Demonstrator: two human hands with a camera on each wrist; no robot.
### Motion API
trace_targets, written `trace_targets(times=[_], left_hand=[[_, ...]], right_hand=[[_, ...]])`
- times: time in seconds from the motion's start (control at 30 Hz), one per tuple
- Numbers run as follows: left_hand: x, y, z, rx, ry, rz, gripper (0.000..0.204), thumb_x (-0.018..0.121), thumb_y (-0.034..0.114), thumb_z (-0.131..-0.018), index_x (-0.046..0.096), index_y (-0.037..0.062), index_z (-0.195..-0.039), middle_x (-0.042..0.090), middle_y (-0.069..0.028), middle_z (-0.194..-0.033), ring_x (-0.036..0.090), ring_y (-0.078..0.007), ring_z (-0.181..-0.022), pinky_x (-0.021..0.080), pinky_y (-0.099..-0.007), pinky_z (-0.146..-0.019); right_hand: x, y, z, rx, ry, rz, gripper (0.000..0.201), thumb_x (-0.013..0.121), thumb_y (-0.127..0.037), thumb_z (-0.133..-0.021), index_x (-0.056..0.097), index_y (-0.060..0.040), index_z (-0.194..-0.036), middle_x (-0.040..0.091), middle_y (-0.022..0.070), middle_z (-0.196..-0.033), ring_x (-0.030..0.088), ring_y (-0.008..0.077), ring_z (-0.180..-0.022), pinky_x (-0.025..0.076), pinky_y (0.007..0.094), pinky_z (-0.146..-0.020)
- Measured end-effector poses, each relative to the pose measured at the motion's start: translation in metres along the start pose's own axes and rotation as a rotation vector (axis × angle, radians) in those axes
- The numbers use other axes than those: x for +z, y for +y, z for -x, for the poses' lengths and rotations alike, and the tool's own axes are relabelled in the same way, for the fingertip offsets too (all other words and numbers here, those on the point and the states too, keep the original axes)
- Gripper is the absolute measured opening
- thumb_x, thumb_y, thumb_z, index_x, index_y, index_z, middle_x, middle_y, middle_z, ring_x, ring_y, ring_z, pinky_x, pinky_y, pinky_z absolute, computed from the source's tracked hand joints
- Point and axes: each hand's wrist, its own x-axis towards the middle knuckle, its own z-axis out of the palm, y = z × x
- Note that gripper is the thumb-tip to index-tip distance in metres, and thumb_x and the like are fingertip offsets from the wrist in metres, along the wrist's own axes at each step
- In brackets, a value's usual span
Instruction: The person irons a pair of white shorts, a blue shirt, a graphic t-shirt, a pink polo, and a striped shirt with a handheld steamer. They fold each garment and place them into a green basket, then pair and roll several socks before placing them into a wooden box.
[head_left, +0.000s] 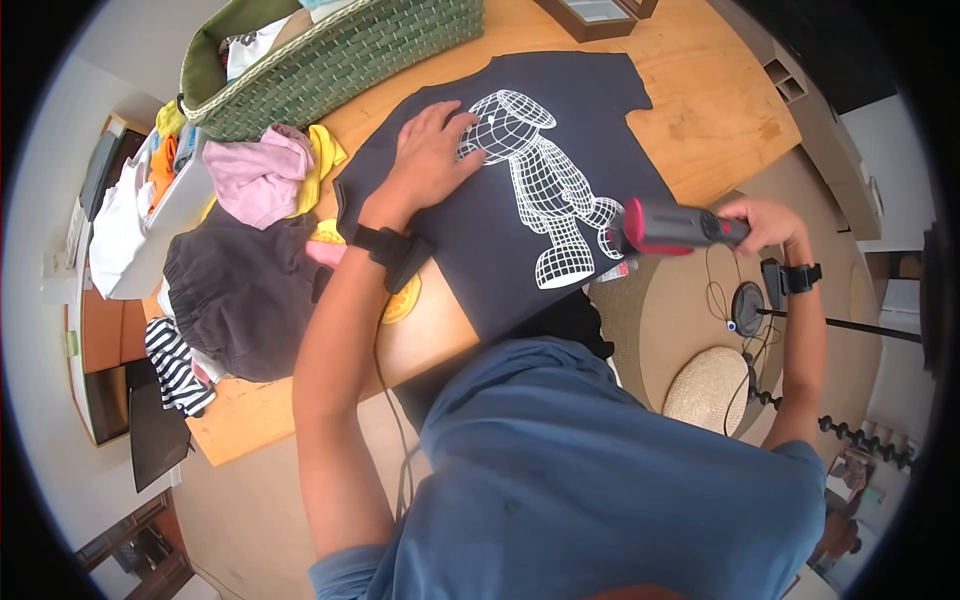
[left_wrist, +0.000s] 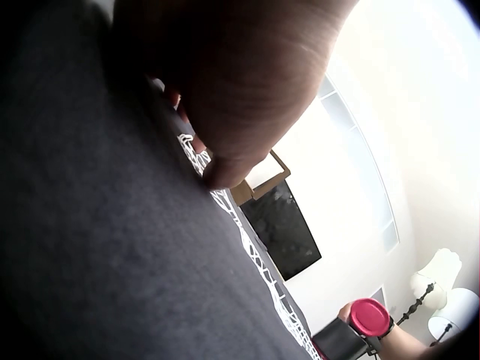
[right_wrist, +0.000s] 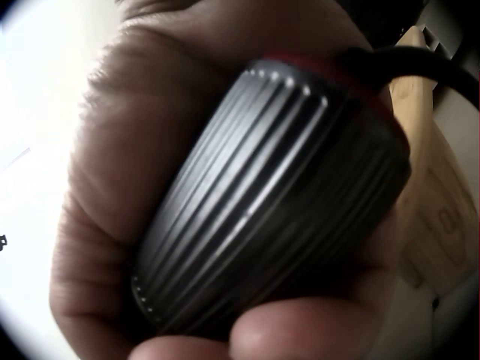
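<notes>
A dark navy T-shirt (head_left: pixel 470 265) with a white wireframe dog print (head_left: pixel 545 180) lies spread on the wooden table. My left hand (head_left: pixel 430 155) rests on it, fingers spread, beside the printed head. Its thumb and fingertips touch the cloth in the left wrist view. On the other side, my right hand (head_left: pixel 768 225) grips a grey and pink handheld garment steamer (head_left: pixel 680 228), whose head overlaps the shirt's edge by the printed foot. The right wrist view shows fingers wrapped around the ribbed grey handle (right_wrist: pixel 232 210), with a black cord leaving its end.
A green woven basket (head_left: pixel 340 65) of clothes stands at the back left. Pink cloth (head_left: pixel 260 175), dark trousers (head_left: pixel 240 290) and a striped garment (head_left: pixel 178 365) are heaped on the table's left. A brown box (head_left: pixel 590 22) sits at the back. Cords hang near a round woven pouf (head_left: pixel 707 390).
</notes>
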Motion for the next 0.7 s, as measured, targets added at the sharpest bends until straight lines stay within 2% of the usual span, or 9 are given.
trace_targets(times=[0.13, 0.23, 0.27, 0.37, 0.4, 0.5, 0.57, 0.7], left_hand=[[-0.001, 0.001, -0.001, 0.007, 0.004, 0.024, 0.051, 0.063, 0.036, -0.089, 0.057, 0.0086, -0.131, 0.044, -0.0183, -0.146, 0.035, -0.034, -0.14, 0.024, -0.0477, -0.115], [0.0, -0.002, -0.001, 0.023, 0.005, 0.034, 0.05, 0.064, 0.036, -0.088, 0.058, 0.009, -0.13, 0.044, -0.0181, -0.145, 0.036, -0.034, -0.139, 0.024, -0.0484, -0.115], [-0.006, 0.001, -0.001, 0.02, 0.001, 0.029, 0.05, 0.066, 0.033, -0.086, 0.058, 0.0079, -0.129, 0.045, -0.0189, -0.144, 0.038, -0.0357, -0.137, 0.028, -0.0474, -0.114], [-0.032, 0.001, 0.005, 0.032, 0.064, 0.115, 0.047, 0.069, 0.025, -0.086, 0.057, 0.0073, -0.127, 0.047, -0.0187, -0.142, 0.044, -0.0369, -0.134, 0.035, -0.0434, -0.112], [-0.044, -0.003, 0.01, 0.047, 0.079, 0.139, 0.046, 0.071, 0.019, -0.084, 0.057, 0.0052, -0.125, 0.049, -0.0196, -0.14, 0.046, -0.0384, -0.131, 0.037, -0.0413, -0.112], [-0.076, -0.024, 0.031, -0.055, -0.014, 0.026, 0.043, 0.072, 0.014, -0.08, 0.06, 0.0025, -0.12, 0.055, -0.0182, -0.133, 0.05, -0.036, -0.126, 0.043, -0.0403, -0.107], [-0.091, -0.039, 0.052, -0.089, -0.034, -0.041, 0.043, 0.072, 0.011, -0.077, 0.061, 0.0021, -0.117, 0.057, -0.0173, -0.128, 0.053, -0.0353, -0.123, 0.045, -0.0401, -0.104], [-0.114, -0.045, 0.086, -0.203, -0.088, -0.045, 0.043, 0.073, 0.004, -0.073, 0.063, 0.0019, -0.114, 0.059, -0.0156, -0.122, 0.055, -0.0349, -0.117, 0.046, -0.0399, -0.101]], right_hand=[[0.007, -0.008, 0.034, 0.015, -0.083, 0.118, 0.04, 0.075, -0.002, -0.064, 0.067, -0.0019, -0.103, 0.06, -0.0034, -0.075, 0.053, 0.0052, -0.068, 0.044, 0.0252, -0.059], [0.027, -0.03, 0.036, -0.107, -0.021, 0.059, 0.042, 0.077, -0.003, -0.065, 0.068, -0.0006, -0.106, 0.063, -0.0028, -0.079, 0.053, 0.005, -0.07, 0.045, 0.0246, -0.061], [0.033, -0.041, 0.035, -0.12, -0.013, -0.01, 0.047, 0.078, -0.004, -0.069, 0.064, 0.0013, -0.114, 0.062, -0.001, -0.078, 0.054, 0.0051, -0.064, 0.044, 0.0242, -0.056], [0.064, -0.093, 0.02, -0.109, 0.013, -0.389, 0.049, 0.074, -0.004, -0.078, 0.057, 0.0024, -0.124, 0.058, 0.0, -0.074, 0.053, 0.0063, -0.055, 0.042, 0.0236, -0.048], [0.079, -0.104, 0.007, -0.262, 0.033, -0.467, 0.04, 0.068, -0.006, -0.086, 0.054, 0.0012, -0.123, 0.053, -0.0002, -0.069, 0.05, 0.0076, -0.047, 0.039, 0.0225, -0.043], [0.103, -0.141, -0.031, -0.326, 0.039, -0.725, 0.023, 0.064, -0.011, -0.092, 0.056, 0.0, -0.111, 0.052, 0.0003, -0.071, 0.049, 0.0075, -0.05, 0.041, 0.0214, -0.043], [0.12, -0.169, -0.059, -0.363, 0.09, -0.85, 0.019, 0.063, -0.013, -0.094, 0.054, -0.0011, -0.106, 0.053, 0.0014, -0.073, 0.05, 0.0069, -0.053, 0.043, 0.0212, -0.044], [0.124, -0.178, -0.117, -0.421, 0.055, -0.949, 0.017, 0.061, -0.014, -0.097, 0.052, -0.0022, -0.104, 0.055, 0.0035, -0.077, 0.052, 0.0065, -0.058, 0.044, 0.0213, -0.044]])
